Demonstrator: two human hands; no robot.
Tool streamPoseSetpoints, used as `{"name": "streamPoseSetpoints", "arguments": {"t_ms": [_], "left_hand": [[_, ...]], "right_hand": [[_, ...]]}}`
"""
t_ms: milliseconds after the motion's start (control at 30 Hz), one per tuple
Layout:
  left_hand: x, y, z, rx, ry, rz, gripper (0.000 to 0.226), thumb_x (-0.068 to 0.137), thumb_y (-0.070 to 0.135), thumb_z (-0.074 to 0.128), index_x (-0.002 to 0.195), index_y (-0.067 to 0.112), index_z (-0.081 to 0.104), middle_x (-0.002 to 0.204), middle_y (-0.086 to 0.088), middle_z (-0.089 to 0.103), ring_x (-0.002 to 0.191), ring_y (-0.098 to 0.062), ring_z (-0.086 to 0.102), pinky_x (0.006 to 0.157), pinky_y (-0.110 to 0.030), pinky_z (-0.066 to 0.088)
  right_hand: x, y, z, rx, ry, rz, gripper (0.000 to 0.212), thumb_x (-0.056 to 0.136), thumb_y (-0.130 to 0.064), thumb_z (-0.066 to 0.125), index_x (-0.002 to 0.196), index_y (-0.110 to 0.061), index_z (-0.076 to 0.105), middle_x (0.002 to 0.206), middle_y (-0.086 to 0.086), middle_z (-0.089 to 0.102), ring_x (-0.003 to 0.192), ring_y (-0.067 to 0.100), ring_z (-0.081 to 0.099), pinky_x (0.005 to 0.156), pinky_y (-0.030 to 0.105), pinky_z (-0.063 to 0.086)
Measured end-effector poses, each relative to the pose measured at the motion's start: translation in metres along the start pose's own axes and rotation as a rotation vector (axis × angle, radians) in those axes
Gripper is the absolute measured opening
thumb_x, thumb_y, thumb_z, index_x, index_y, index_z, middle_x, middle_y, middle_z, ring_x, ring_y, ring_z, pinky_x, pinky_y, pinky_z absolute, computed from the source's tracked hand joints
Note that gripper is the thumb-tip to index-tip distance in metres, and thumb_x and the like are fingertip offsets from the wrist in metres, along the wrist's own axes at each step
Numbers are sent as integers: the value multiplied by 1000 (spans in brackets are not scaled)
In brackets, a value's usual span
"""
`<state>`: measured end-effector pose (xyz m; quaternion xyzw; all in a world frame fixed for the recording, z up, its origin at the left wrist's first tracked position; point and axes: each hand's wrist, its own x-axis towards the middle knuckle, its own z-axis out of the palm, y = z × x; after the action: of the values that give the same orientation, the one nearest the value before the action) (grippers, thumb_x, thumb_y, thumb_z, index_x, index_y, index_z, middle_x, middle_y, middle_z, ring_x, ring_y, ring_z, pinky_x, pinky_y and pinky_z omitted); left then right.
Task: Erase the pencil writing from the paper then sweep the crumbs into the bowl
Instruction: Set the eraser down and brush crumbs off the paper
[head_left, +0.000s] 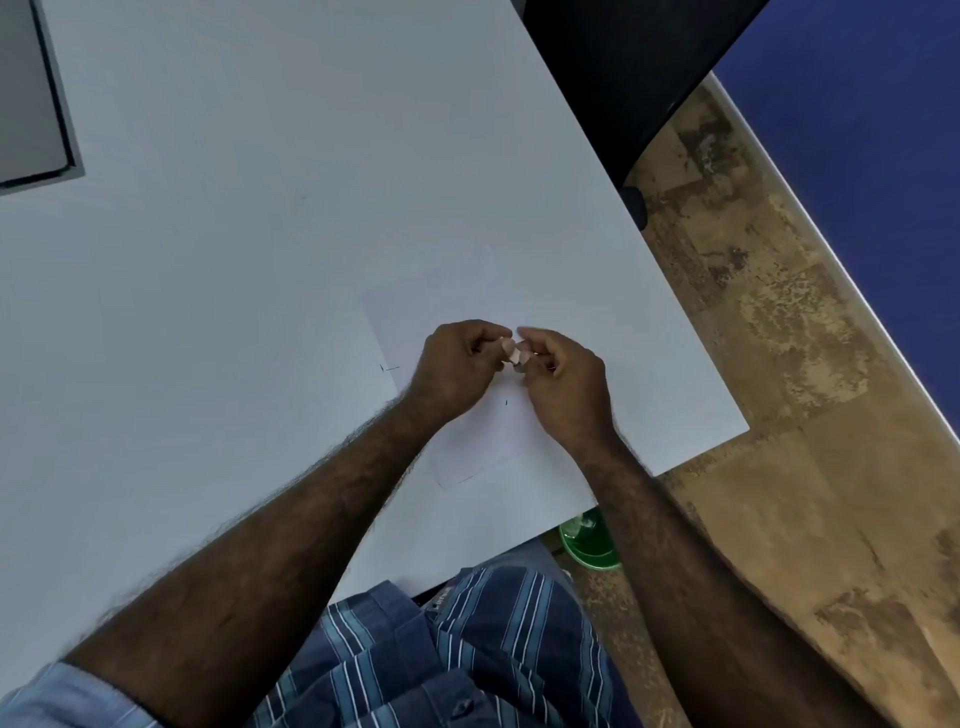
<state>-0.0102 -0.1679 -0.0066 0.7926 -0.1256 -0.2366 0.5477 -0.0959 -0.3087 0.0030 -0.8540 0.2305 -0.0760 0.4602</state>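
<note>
**Both hands pinch a small eraser above the paper**

Nearest to the camera is a blue striped shirt (467, 649), made of soft cloth with a buttoned pocket. Two bare forearms go out from it over the desk (234, 260), which has a smooth, matte, pale surface.

Just below the near edge of the desk, close to its right corner, a green bowl (589, 540) shows partly. It is round and looks glossy, and the right forearm hides part of it. I cannot tell what it stands on.

The paper (467, 312) lies flat on the desk near the right corner, a thin white sheet that is hard to separate from the desk surface. Some short dark pencil marks (388, 368) show at its left edge, and faint lines near its near edge.

Above the middle of the paper the left hand (457, 369) and the right hand (566, 384) meet. The fingers of both are curled, and their tips pinch a small pale eraser (514, 354) between them. Its shape is blocky, but blur hides the details.

Farther away, at the far left corner of the desk, a flat grey rectangular panel (31, 98) with a darker frame is set. Beyond the right edge are a mottled brown floor (779, 364) and a blue wall (883, 130).
</note>
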Motion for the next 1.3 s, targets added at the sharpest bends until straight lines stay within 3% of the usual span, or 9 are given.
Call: {"name": "streamPoseSetpoints", "arguments": {"t_ms": [67, 167, 267, 467, 567, 700, 833, 1033, 1300], "left_hand": [[4, -5, -13, 5, 21, 3, 17, 97, 28, 69, 105, 16, 78, 92, 7, 78, 83, -10, 74, 85, -42, 61], [13, -18, -41, 59, 97, -26, 20, 99, 30, 64, 105, 19, 79, 102, 10, 78, 98, -8, 72, 94, -36, 57], [23, -31, -75, 110, 177, -83, 20, 100, 27, 63, 103, 17, 80, 93, 9, 76, 83, -2, 67, 84, -26, 51], [36, -58, -130, 354, 159, -123, 25, 101, 23, 60, 93, 10, 80, 89, -1, 77, 86, -9, 68, 82, -22, 48], [37, -66, -143, 434, 122, -78, 22, 100, 19, 60, 90, 13, 79, 84, 2, 76, 75, 11, 63, 73, -7, 43], [40, -77, -146, 589, 165, 64, 15, 92, 26, 64, 82, 24, 76, 80, 1, 73, 81, -16, 66, 80, -31, 49], [41, -86, -147, 803, 147, 212, 35, 92, 28, 55, 120, 14, 71, 120, -10, 68, 111, -37, 59, 95, -45, 48], [39, -91, -148, 1035, -85, 463, 28, 99, 15, 59, 126, 17, 68, 142, -9, 58, 128, -37, 51, 91, -47, 43], [42, -87, -158, 1108, -164, 490, 43, 95, 11, 64, 136, 24, 65, 148, -6, 54, 132, -32, 47, 96, -46, 36]], "right_hand": [[-4, 2, 9, -16, 9, 10, 32, 102, -7, 66, 133, -14, 70, 118, -5, 74, 102, 3, 67, 88, 9, 51], [-12, 10, 27, -128, 8, -82, 35, 102, -5, 62, 137, -10, 67, 132, 2, 70, 119, 14, 65, 102, 26, 52], [-20, 22, 44, -247, -32, -150, 36, 100, -4, 63, 136, -8, 68, 140, 7, 66, 132, 24, 60, 117, 30, 42], [-26, 41, 58, -357, -131, -192, 38, 101, -9, 60, 139, -8, 67, 153, 8, 57, 145, 28, 51, 122, 44, 39], [-24, 47, 59, -371, -131, -207, 37, 101, -8, 63, 137, -8, 69, 155, 7, 56, 146, 26, 49, 123, 40, 37], [-21, 57, 59, -376, -136, -233, 36, 100, -6, 64, 135, -11, 70, 157, 4, 54, 148, 23, 47, 124, 36, 34], [-16, 64, 57, -384, -118, -251, 35, 99, -4, 60, 133, -9, 71, 155, 6, 56, 147, 25, 48, 123, 42, 38], [-17, 40, 83, -435, 1, -526, 31, 105, -11, 56, 129, 1, 71, 144, 18, 64, 137, 34, 59, 119, 46, 43], [-26, -11, 161, -727, -380, -737, 67, 113, -44, 37, 157, 5, 39, 167, 25, 33, 160, 36, 25, 129, 53, 20]]}}
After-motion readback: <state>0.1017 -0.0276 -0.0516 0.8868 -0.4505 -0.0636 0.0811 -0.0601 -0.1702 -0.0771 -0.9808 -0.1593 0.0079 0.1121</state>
